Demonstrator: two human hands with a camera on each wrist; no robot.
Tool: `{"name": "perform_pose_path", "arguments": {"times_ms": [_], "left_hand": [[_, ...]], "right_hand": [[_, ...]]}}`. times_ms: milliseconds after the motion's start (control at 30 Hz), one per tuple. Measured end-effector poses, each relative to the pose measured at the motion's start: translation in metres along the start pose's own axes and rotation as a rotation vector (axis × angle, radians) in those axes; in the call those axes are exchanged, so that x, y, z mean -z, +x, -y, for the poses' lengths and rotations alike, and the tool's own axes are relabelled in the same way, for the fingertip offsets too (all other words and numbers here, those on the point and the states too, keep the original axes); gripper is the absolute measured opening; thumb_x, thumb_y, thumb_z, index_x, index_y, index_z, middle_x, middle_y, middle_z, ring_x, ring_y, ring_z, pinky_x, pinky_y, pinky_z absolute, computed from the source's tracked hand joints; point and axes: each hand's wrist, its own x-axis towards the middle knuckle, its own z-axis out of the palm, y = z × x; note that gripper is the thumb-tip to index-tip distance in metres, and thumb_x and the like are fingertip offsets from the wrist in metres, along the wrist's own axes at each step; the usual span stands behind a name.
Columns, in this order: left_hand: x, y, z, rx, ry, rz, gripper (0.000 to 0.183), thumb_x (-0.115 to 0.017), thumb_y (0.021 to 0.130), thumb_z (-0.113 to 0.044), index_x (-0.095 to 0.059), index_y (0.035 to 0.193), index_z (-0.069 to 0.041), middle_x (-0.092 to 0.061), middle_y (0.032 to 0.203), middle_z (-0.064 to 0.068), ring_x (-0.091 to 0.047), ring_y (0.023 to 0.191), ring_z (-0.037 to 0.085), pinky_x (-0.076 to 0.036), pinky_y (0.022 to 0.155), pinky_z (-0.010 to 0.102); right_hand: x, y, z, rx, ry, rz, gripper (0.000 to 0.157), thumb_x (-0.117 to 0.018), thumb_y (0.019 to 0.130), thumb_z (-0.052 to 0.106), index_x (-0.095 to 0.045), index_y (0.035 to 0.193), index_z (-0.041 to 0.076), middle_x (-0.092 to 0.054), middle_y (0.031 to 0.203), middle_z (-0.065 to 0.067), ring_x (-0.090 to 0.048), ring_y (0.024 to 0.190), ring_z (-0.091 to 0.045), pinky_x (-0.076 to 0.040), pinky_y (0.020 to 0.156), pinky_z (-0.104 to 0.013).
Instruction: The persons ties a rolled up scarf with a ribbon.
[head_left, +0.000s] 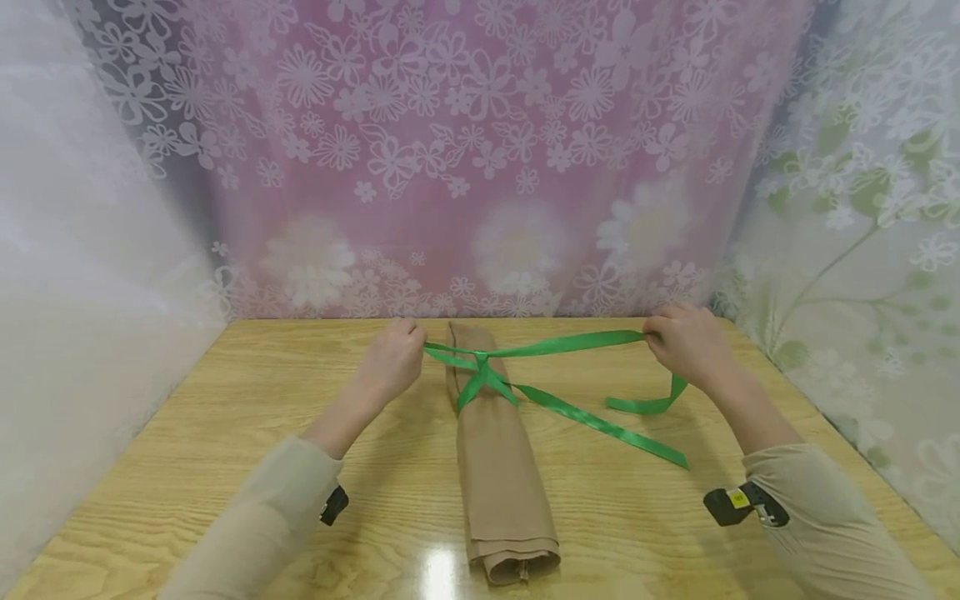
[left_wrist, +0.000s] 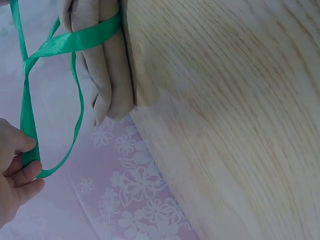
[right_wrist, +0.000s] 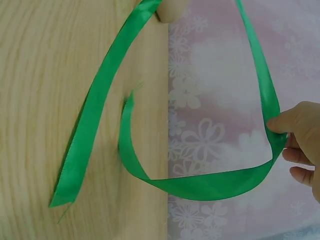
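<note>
A rolled tan cloth (head_left: 501, 475) lies lengthwise on the table, its layered end toward me. Around its far part runs a green ribbon (head_left: 566, 342), crossed and knotted on top. My left hand (head_left: 393, 358) pinches a loop of the ribbon just left of the roll; in the left wrist view that loop hangs between thumb and fingers. Out to the right, my right hand (head_left: 688, 343) pinches another length, drawn taut from the knot. Below it dangles a ribbon end, curving in the right wrist view. A second loose tail (right_wrist: 90, 125) stretches over the table.
The wooden table (head_left: 262, 400) reaches back to a pink flowered curtain (head_left: 480, 167). Pale sheets (head_left: 97, 250) hang along the left side, and a leaf-patterned one (head_left: 862, 250) along the right. Small black cameras sit at both wrists.
</note>
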Motion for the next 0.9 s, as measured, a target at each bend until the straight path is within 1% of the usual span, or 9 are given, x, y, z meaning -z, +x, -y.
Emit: {"name": "perform_pose_path", "arguments": {"times_ms": [167, 233, 333, 400, 500, 567, 733, 800, 900], "left_hand": [[0.003, -0.004, 0.004, -0.014, 0.011, 0.009, 0.012, -0.057, 0.076, 0.016, -0.061, 0.072, 0.006, -0.053, 0.069, 0.01, -0.05, 0.064, 0.022, -0.044, 0.058, 0.027], [0.004, -0.006, 0.006, -0.019, 0.016, 0.016, 0.011, -0.058, 0.075, 0.016, -0.061, 0.074, 0.006, -0.054, 0.071, 0.011, -0.051, 0.067, 0.023, -0.045, 0.06, 0.027], [0.005, -0.009, 0.008, -0.026, 0.019, 0.03, 0.011, -0.059, 0.073, 0.017, -0.062, 0.077, 0.007, -0.055, 0.073, 0.012, -0.052, 0.068, 0.024, -0.045, 0.062, 0.028], [0.006, -0.012, 0.009, -0.031, 0.027, 0.035, 0.011, -0.061, 0.073, 0.016, -0.063, 0.08, 0.007, -0.057, 0.075, 0.013, -0.054, 0.071, 0.025, -0.047, 0.065, 0.028], [0.006, -0.016, 0.012, -0.043, 0.032, 0.046, 0.008, -0.063, 0.074, 0.014, -0.064, 0.08, 0.008, -0.058, 0.076, 0.013, -0.056, 0.071, 0.025, -0.049, 0.066, 0.029], [0.006, -0.019, 0.013, -0.055, 0.035, 0.058, 0.007, -0.064, 0.075, 0.014, -0.064, 0.078, 0.008, -0.058, 0.075, 0.013, -0.056, 0.071, 0.025, -0.05, 0.065, 0.029], [0.007, -0.027, 0.016, -0.091, 0.036, 0.113, 0.007, -0.065, 0.074, 0.014, -0.064, 0.074, 0.007, -0.06, 0.073, 0.013, -0.054, 0.065, 0.022, -0.048, 0.057, 0.025], [0.008, -0.029, 0.017, -0.107, 0.034, 0.14, 0.007, -0.065, 0.074, 0.014, -0.064, 0.073, 0.007, -0.06, 0.073, 0.013, -0.052, 0.064, 0.02, -0.047, 0.056, 0.024], [0.01, -0.032, 0.019, -0.132, 0.024, 0.166, 0.007, -0.065, 0.074, 0.014, -0.064, 0.074, 0.007, -0.061, 0.075, 0.012, -0.053, 0.067, 0.021, -0.048, 0.059, 0.026]], "right_hand": [[-0.011, -0.004, -0.005, 0.16, -0.09, -0.184, 0.006, -0.068, 0.072, -0.003, -0.069, 0.074, 0.002, -0.062, 0.07, -0.009, -0.053, 0.065, -0.029, -0.043, 0.055, -0.04], [-0.015, -0.006, -0.007, 0.207, -0.127, -0.226, 0.006, -0.067, 0.07, -0.005, -0.069, 0.072, 0.001, -0.062, 0.069, -0.01, -0.053, 0.066, -0.029, -0.044, 0.057, -0.041], [-0.02, -0.01, -0.011, 0.241, -0.168, -0.24, 0.006, -0.068, 0.069, -0.005, -0.067, 0.068, 0.001, -0.059, 0.068, -0.01, -0.052, 0.066, -0.029, -0.043, 0.057, -0.039], [-0.023, -0.014, -0.014, 0.244, -0.186, -0.224, 0.007, -0.07, 0.067, -0.004, -0.065, 0.065, 0.002, -0.057, 0.066, -0.009, -0.051, 0.066, -0.029, -0.043, 0.058, -0.039], [-0.026, -0.02, -0.017, 0.235, -0.201, -0.17, 0.01, -0.071, 0.065, -0.003, -0.063, 0.063, 0.003, -0.056, 0.065, -0.008, -0.051, 0.067, -0.028, -0.041, 0.058, -0.038], [-0.027, -0.025, -0.018, 0.225, -0.224, -0.12, 0.012, -0.072, 0.065, -0.002, -0.062, 0.062, 0.004, -0.054, 0.064, -0.007, -0.049, 0.067, -0.027, -0.04, 0.057, -0.036], [-0.031, -0.032, -0.019, 0.188, -0.279, 0.024, 0.019, -0.07, 0.068, 0.001, -0.055, 0.059, 0.008, -0.046, 0.061, -0.002, -0.037, 0.061, -0.021, -0.027, 0.053, -0.03], [-0.031, -0.035, -0.018, 0.171, -0.282, 0.081, 0.02, -0.07, 0.07, 0.001, -0.054, 0.06, 0.008, -0.045, 0.061, -0.001, -0.034, 0.06, -0.019, -0.025, 0.053, -0.029], [-0.032, -0.039, -0.018, 0.145, -0.291, 0.148, 0.016, -0.07, 0.071, 0.003, -0.057, 0.063, 0.008, -0.047, 0.064, -0.001, -0.037, 0.063, -0.019, -0.027, 0.055, -0.029]]}}
